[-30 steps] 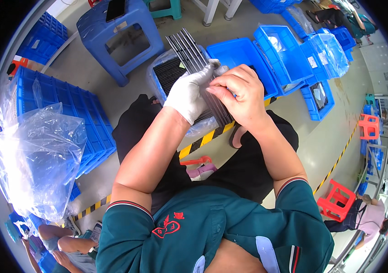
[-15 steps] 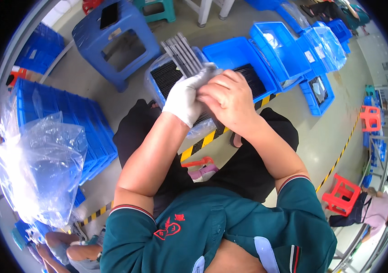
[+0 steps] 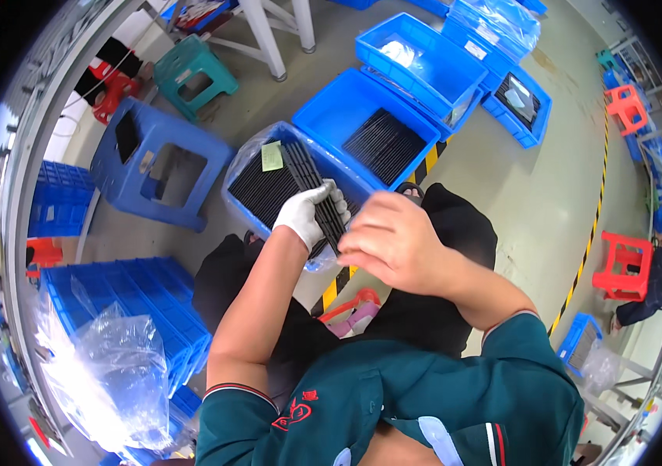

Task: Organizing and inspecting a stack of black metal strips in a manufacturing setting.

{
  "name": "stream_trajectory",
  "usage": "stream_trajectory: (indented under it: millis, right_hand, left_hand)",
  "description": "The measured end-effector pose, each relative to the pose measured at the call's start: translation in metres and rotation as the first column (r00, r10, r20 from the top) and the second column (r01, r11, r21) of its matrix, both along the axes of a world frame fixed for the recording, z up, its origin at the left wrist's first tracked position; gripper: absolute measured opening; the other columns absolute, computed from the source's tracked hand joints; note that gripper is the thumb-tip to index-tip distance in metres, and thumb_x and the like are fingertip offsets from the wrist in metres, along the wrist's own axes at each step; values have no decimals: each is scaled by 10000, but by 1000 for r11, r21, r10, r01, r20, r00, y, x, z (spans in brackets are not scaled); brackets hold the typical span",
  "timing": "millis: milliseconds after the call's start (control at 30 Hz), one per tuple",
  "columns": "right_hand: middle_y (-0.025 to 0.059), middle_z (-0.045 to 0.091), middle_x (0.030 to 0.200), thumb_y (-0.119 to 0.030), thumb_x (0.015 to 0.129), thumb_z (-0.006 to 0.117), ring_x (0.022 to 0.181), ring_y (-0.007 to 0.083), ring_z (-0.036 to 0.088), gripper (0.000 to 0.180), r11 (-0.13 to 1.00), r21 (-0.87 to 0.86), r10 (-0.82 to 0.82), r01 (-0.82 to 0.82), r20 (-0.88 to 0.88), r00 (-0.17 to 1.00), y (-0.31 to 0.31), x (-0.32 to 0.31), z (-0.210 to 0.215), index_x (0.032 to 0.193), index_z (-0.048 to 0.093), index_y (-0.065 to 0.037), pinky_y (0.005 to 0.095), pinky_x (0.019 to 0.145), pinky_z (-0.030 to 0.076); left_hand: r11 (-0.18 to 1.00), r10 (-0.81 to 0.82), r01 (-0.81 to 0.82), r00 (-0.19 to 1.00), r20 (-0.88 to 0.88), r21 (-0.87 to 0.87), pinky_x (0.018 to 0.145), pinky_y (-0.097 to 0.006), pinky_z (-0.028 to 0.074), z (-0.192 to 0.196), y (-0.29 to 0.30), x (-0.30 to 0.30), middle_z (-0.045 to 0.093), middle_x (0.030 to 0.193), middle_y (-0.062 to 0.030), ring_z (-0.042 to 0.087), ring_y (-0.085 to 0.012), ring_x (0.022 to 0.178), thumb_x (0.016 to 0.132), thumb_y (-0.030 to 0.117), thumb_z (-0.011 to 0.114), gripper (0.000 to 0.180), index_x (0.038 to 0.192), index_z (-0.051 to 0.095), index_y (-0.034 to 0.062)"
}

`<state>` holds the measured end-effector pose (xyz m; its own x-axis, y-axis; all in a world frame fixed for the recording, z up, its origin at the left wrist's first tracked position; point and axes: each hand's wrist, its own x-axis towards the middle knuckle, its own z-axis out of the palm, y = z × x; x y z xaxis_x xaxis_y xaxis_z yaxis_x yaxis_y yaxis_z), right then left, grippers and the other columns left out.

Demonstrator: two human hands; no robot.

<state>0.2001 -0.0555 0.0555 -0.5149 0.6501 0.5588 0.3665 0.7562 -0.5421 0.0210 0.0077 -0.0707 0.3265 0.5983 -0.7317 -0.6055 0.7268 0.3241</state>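
My left hand [image 3: 308,217], in a white glove, is wrapped round a bundle of long, thin black strips [image 3: 305,168]. The bundle slants over a blue bin [image 3: 244,213] lined with clear plastic, where rows of similar strips lie. A pale green paper slip [image 3: 272,156] rests at the far end of those rows. Close by the near end of the bundle is my bare right hand [image 3: 393,241], its fingers bent together toward the thumb. Whether anything is pinched there is hidden.
Right of the lined bin stands another blue bin [image 3: 323,109] part-filled with black strips. More blue bins [image 3: 424,66] are stacked beyond. A blue stool [image 3: 160,167] stands on the left, above stacked blue crates [image 3: 125,291] with clear plastic. Yellow-black tape [image 3: 336,287] marks the floor.
The bundle has come lower over the lined bin and turned, showing black instead of grey. My right hand has drawn slightly right and down from my left hand. The view has shifted.
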Motion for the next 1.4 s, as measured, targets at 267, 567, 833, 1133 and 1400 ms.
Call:
stream_trajectory:
  millis: [267,567,833,1133,1400]
  right_hand:
    - [45,610,770,-121,661,807,734,252,574,206,911,-319,-296,261,-67,953,-16,82,-24,819,678,-96,353,654,476]
    - [55,593,754,-191,668,840,655,212,532,259,801,-459,-442,383,-22,897,-5,142,-15,840,708,-50,326,573,421]
    - [96,564,783,-177,739,792,671,248,539,237,722,-581,-452,375,15,892,31,152,-28,859,669,-15,381,610,454]
    - [96,573,752,-173,763,775,634,243,533,210,708,-577,-483,407,25,875,41,148,-33,841,673,-8,363,579,448]
    - [101,572,746,-162,741,776,638,242,538,212,716,-572,-489,400,-3,872,37,144,-33,834,676,-1,361,574,446]
  left_hand:
    - [819,-536,571,734,-417,-49,630,-382,532,-74,128,66,562,684,-37,571,-183,614,903,102,578,86,822,583,72]
    - [649,-539,745,305,-785,-156,481,-382,462,-245,297,168,516,631,-45,494,-188,510,858,83,621,97,853,527,108]
    - [539,-318,685,-372,-872,-489,945,-432,513,-311,331,161,615,1271,-130,576,-316,1202,906,148,523,305,1190,631,131]
    - [507,134,773,-508,-851,-381,830,-426,540,-309,309,174,593,1109,-114,596,-321,1052,926,249,567,254,1164,642,200]
    - [595,139,727,-513,-847,-343,811,-454,525,-313,297,165,561,1128,-102,563,-319,1054,915,371,582,357,1238,592,221]
